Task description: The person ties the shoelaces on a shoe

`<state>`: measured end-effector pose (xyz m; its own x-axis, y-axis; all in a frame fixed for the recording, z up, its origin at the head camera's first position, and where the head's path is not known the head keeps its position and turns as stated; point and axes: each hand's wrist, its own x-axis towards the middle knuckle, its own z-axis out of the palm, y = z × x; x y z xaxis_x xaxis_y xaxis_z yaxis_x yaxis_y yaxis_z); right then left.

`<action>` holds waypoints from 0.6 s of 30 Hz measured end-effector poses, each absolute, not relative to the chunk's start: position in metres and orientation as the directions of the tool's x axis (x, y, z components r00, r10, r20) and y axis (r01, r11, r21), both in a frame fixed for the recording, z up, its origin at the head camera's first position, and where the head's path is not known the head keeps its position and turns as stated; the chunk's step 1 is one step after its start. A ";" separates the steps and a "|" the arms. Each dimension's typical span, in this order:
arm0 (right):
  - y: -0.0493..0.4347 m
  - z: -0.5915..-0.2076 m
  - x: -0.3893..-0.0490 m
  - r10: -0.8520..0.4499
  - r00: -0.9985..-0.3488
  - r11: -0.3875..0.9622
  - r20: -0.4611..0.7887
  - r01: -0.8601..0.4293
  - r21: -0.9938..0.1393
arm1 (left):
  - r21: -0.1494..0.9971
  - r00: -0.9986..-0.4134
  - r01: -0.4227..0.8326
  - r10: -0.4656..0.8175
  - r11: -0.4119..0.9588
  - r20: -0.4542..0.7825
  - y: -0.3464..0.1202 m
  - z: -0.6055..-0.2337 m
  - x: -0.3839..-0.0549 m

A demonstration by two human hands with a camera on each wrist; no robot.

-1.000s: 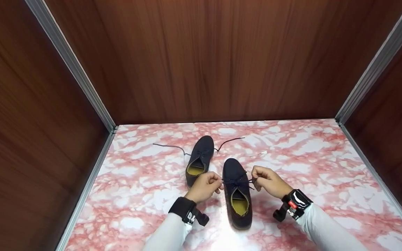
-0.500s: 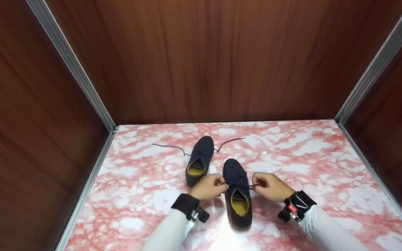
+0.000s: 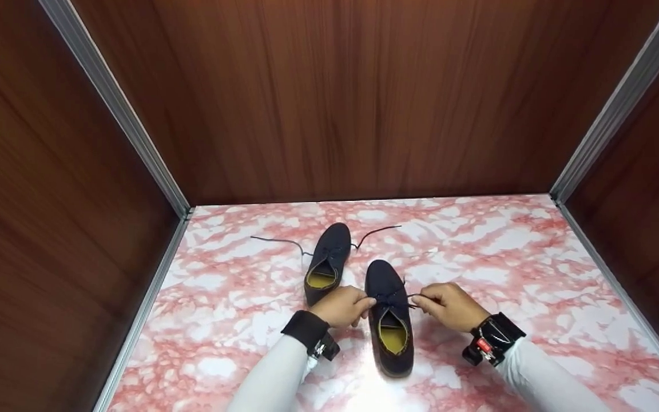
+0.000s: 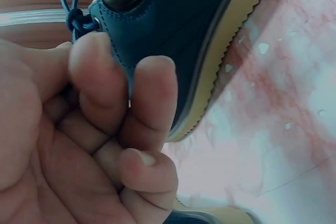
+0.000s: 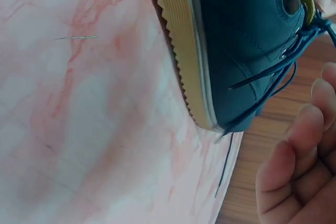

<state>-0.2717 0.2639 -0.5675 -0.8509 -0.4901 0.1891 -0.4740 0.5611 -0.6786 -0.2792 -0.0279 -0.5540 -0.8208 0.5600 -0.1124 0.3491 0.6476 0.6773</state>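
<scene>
- The near shoe (image 3: 384, 276), dark blue, is set upright on the table (image 3: 209, 309) between the two hands, its toe pointed away from the person.
- Its lace (image 5: 262, 74) is gathered in a knot (image 4: 76, 20) at the top of the lacing; in the right wrist view, loose lengths are seen hanging along the shoe's side.
- The lace is pinched between thumb and forefinger of the left hand (image 3: 340, 308), close against the left side of the lacing; the other fingers are curled.
- On the opposite side, lace is pinched by thumb and forefinger of the right hand (image 3: 454, 308), held just off the shoe and drawn outward.
- A yellow insole (image 3: 392, 339) is shown in the opening, and a tan sole (image 4: 223, 45) with a toothed edge is seen from the left wrist.
- The far shoe (image 3: 336, 237) is placed ahead and to the left, its heel partly hidden by the left hand; whether it is touched cannot be told.
- Its laces (image 3: 280, 240) are spread to both sides.
- Black bands (image 3: 306, 329) are worn on both wrists, over pale sleeves (image 3: 272, 375).
- The red-and-white table is backed by a brown wall (image 3: 329, 103), flanked by metal posts (image 3: 118, 103).
</scene>
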 end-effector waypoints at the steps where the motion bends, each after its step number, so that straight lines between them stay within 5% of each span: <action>1: 0.266 -0.569 -0.272 -0.476 -0.859 0.570 0.192 -0.467 -0.676 | 0.674 -0.820 0.356 0.562 0.648 -0.108 -0.028 -0.555 -0.279; 18: 0.278 -0.576 -0.273 -0.304 -0.933 0.688 0.191 -0.354 -0.634 | 0.657 -0.810 0.422 0.585 0.624 -0.036 -0.031 -0.561 -0.280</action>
